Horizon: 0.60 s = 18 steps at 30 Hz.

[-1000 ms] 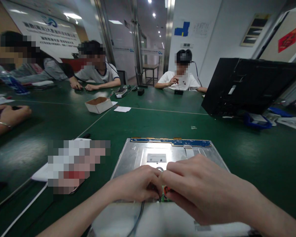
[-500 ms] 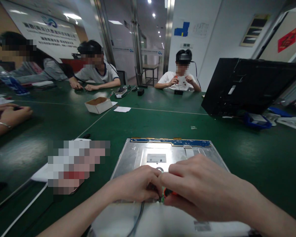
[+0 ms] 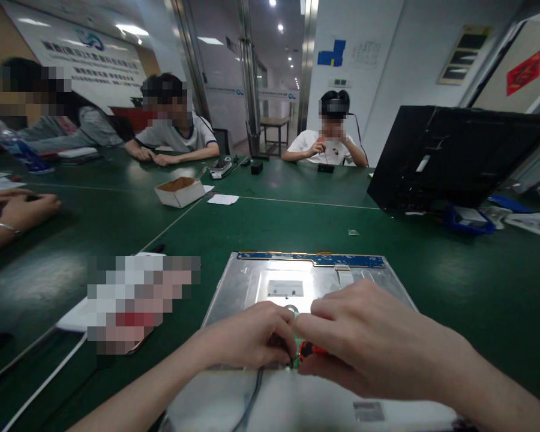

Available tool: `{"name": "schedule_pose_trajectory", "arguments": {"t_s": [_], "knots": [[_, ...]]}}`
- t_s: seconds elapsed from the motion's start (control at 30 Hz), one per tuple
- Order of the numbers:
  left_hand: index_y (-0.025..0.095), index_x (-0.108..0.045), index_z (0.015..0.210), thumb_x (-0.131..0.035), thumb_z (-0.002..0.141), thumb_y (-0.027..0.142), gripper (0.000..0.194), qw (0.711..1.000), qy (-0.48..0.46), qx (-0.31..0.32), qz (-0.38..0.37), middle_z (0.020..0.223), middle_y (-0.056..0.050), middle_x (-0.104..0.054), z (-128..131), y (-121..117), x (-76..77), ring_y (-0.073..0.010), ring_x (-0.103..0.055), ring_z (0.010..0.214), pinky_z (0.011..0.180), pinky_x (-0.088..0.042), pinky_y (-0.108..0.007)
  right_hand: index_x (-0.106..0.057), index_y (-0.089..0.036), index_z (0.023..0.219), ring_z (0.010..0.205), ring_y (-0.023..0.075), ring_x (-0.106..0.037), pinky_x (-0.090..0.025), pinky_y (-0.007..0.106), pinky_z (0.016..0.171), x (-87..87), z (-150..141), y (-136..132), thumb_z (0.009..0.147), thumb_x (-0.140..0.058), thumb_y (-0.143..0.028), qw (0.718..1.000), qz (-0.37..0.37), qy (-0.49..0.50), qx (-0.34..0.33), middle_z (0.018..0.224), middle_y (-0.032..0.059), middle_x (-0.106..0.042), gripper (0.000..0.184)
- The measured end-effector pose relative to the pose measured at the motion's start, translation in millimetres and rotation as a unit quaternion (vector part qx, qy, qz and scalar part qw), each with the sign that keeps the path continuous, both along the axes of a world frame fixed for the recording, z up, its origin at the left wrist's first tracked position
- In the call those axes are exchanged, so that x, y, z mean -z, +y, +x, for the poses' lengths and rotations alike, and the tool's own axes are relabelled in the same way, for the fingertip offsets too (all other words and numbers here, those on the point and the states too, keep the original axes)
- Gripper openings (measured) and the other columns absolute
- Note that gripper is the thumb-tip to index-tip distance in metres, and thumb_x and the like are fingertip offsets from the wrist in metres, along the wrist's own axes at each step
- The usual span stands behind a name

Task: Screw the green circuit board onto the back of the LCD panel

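Observation:
A silver metal-backed display panel (image 3: 240, 294) lies before me, with a blue circuit strip (image 3: 351, 260) along its far edge. My left hand (image 3: 263, 336) rests at the panel's near edge, fingers pinched together beside a small green board (image 3: 296, 360). What those fingertips grip is hidden; a dark cable (image 3: 253, 396) runs out below them. Fingers of my right hand (image 3: 369, 342) are closed around a small red-and-black object (image 3: 310, 349), possibly a tool handle, mostly covered. Both hands almost touch each other. Under the near edge is a white surface (image 3: 315, 390).
A blurred-out flat item (image 3: 139, 300) lies left of the panel. Farther off stand an open cardboard box (image 3: 180, 193), a white paper (image 3: 223, 199) and a large black monitor-like casing (image 3: 454, 156). Co-workers sit around the green table (image 3: 297, 222); one person's hands (image 3: 22, 213) are at left.
My right hand has shifted and turned slightly, showing more of the red-and-black object. My left hand stays in place. The person opposite has raised a hand toward the head.

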<state>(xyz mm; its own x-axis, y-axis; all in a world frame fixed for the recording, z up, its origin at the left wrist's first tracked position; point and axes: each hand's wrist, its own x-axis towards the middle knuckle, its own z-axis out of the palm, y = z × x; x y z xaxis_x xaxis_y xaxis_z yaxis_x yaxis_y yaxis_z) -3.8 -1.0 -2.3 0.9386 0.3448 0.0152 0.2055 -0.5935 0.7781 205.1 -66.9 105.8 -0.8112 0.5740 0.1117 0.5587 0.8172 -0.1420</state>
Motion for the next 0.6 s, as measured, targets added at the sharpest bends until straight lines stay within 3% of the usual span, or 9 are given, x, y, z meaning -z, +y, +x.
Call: {"name": "schedule_pose_trajectory", "arguments": {"t_s": [0.23, 0.47, 0.6], "knots": [[0.018, -0.072, 0.096, -0.063, 0.083, 0.016, 0.016, 1.0, -0.006, -0.002, 0.007, 0.09, -0.005, -0.069, 0.8, -0.1, -2.0, -0.0187, -0.062, 0.081, 0.073, -0.048, -0.027, -0.049, -0.022, 0.104, 0.064, 0.0126, -0.046, -0.024, 0.028, 0.05, -3.2, -1.5, -2.8, 0.08, -0.056, -0.016, 0.999, -0.035, -0.009, 0.001, 0.088, -0.0015, -0.06, 0.025], [0.02, -0.074, 0.093, -0.065, 0.083, 0.017, 0.014, 1.0, -0.009, 0.007, -0.002, 0.087, -0.004, -0.069, 0.7, 0.2, 0.4, -0.0182, -0.062, 0.079, 0.074, -0.049, -0.028, -0.049, -0.023, 0.099, 0.055, 0.0118, -0.045, -0.018, 0.029, 0.049, 1.5, 0.3, 0.5, 0.092, -0.053, -0.031, 1.0, 0.003, -0.007, 0.008, 0.073, -0.0036, -0.06, 0.012], [0.019, -0.074, 0.092, -0.064, 0.083, 0.015, 0.013, 1.0, -0.009, 0.002, 0.002, 0.088, -0.004, -0.069, 0.7, 0.0, 1.0, -0.0179, -0.061, 0.079, 0.071, -0.049, -0.027, -0.049, -0.022, 0.096, 0.061, 0.0125, -0.048, -0.021, 0.028, 0.05, -0.3, 0.1, 0.0, 0.09, -0.054, -0.031, 1.0, -0.013, 0.001, 0.003, 0.081, -0.0019, -0.061, 0.012]]}}
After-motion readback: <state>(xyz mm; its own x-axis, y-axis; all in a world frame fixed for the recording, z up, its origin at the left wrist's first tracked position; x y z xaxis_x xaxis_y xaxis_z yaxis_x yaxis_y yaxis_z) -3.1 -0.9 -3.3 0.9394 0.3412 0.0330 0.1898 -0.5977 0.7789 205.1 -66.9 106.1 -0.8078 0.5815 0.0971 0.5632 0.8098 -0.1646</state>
